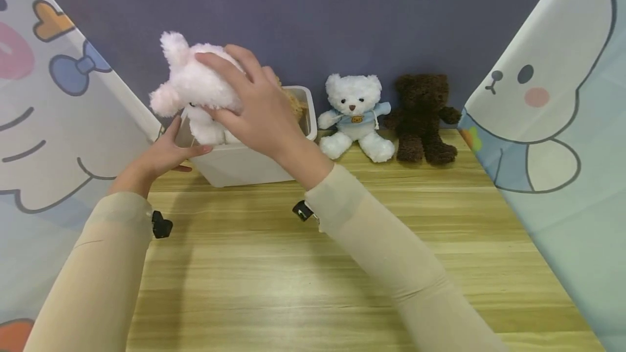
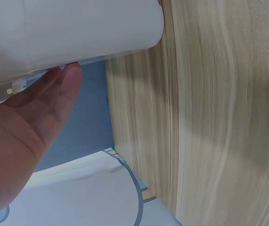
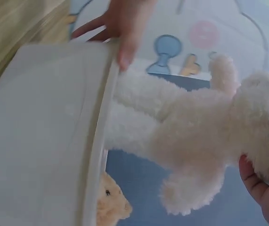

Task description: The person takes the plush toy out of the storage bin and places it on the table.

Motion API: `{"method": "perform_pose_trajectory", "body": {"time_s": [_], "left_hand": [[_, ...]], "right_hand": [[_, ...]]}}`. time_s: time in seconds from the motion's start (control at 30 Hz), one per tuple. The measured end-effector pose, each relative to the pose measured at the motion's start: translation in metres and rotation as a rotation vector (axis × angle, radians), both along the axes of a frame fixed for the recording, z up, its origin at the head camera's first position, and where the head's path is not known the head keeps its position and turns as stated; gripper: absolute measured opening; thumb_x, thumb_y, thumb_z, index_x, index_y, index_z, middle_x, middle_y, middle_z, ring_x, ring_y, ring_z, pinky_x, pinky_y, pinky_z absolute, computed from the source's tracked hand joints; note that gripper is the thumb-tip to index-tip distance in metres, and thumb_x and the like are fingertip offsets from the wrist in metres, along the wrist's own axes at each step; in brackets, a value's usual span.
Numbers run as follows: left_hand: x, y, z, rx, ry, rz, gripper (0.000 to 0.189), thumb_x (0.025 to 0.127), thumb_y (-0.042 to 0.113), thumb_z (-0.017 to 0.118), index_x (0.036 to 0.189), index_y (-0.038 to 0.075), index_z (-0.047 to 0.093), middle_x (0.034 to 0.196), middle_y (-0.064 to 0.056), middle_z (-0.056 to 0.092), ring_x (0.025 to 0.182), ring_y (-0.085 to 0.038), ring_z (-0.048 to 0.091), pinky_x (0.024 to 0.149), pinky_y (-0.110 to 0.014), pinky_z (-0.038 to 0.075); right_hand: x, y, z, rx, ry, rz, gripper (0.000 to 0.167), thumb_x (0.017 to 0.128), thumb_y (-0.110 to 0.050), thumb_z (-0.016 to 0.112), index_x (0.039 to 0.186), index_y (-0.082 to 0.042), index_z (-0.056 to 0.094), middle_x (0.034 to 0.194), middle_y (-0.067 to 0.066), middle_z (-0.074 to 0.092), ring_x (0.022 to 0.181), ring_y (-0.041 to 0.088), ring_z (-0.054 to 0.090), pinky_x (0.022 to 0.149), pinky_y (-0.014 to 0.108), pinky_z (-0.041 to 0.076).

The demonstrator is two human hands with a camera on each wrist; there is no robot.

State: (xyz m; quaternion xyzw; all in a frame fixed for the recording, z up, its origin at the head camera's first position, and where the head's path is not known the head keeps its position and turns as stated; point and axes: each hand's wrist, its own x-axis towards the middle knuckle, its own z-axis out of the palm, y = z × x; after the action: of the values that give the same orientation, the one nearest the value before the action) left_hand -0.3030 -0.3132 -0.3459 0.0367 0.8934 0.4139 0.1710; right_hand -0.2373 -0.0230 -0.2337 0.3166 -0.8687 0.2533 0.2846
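Note:
In the head view, my right hand (image 1: 256, 102) grips a fluffy pinkish-white plush toy (image 1: 205, 83) by its head, fingers spread over the fur. The toy is upright, its lower body at the opening of a white bin (image 1: 244, 164). In the right wrist view, the toy's legs (image 3: 134, 122) reach the bin's rim (image 3: 94, 155). My left hand (image 1: 161, 154) rests against the bin's left end, thumb along the rim at the corner. Its fingers (image 2: 54, 101) lie fairly straight against the bin's outer wall in the left wrist view. A tan plush toy (image 3: 110, 200) shows inside the bin.
Right of the bin, a white teddy bear (image 1: 356, 115) in a blue top sits beside a dark brown teddy bear (image 1: 423, 118), both by the dark back wall (image 1: 313, 10). A wooden tabletop (image 1: 274, 276) lies below. Cartoon-printed panels (image 1: 548, 96) flank both sides.

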Motion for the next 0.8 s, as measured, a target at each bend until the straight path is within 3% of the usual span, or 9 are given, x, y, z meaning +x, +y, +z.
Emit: {"method": "perform_pose_trajectory", "body": {"time_s": [0.1, 0.37, 0.63, 0.8], "left_hand": [[0.0, 0.0, -0.001, -0.008, 0.005, 0.0, 0.126, 0.099, 0.061, 0.067, 0.159, 0.031, -0.04, 0.174, -0.01, -0.032, 0.16, -0.056, 0.018, 0.108, -0.061, 0.058], [0.0, 0.002, -0.003, 0.001, 0.027, 0.011, 0.128, 0.099, 0.059, 0.069, 0.159, 0.029, -0.039, 0.175, -0.015, -0.029, 0.159, -0.055, 0.025, 0.106, -0.058, 0.059], [0.0, -0.001, -0.003, 0.027, 0.027, 0.017, 0.127, 0.1, 0.056, 0.069, 0.158, 0.032, -0.041, 0.177, -0.026, -0.013, 0.156, -0.054, 0.03, 0.104, -0.056, 0.061], [0.001, 0.0, -0.003, 0.034, 0.024, 0.015, 0.126, 0.1, 0.054, 0.068, 0.159, 0.03, -0.04, 0.177, -0.026, -0.015, 0.157, -0.055, 0.029, 0.104, -0.059, 0.06]], "right_hand": [[0.01, 0.009, -0.011, -0.164, 0.034, 0.023, 0.063, 0.099, -0.041, 0.076, 0.155, -0.024, 0.054, 0.164, 0.006, 0.044, 0.149, 0.019, 0.046, 0.112, 0.028, 0.042], [0.039, 0.024, -0.038, -0.635, 0.129, 0.091, 0.062, 0.087, -0.019, 0.089, 0.142, -0.01, 0.061, 0.152, 0.018, 0.049, 0.142, 0.023, 0.049, 0.117, 0.026, 0.046], [0.066, 0.047, -0.041, -0.949, 0.117, 0.151, 0.066, 0.082, 0.001, 0.088, 0.141, -0.002, 0.058, 0.15, 0.021, 0.047, 0.139, 0.017, 0.049, 0.115, 0.037, 0.053], [0.075, 0.068, -0.044, -1.073, 0.126, 0.187, 0.068, 0.084, 0.008, 0.083, 0.143, 0.006, 0.051, 0.148, 0.021, 0.046, 0.137, 0.021, 0.051, 0.117, 0.043, 0.05]]}}
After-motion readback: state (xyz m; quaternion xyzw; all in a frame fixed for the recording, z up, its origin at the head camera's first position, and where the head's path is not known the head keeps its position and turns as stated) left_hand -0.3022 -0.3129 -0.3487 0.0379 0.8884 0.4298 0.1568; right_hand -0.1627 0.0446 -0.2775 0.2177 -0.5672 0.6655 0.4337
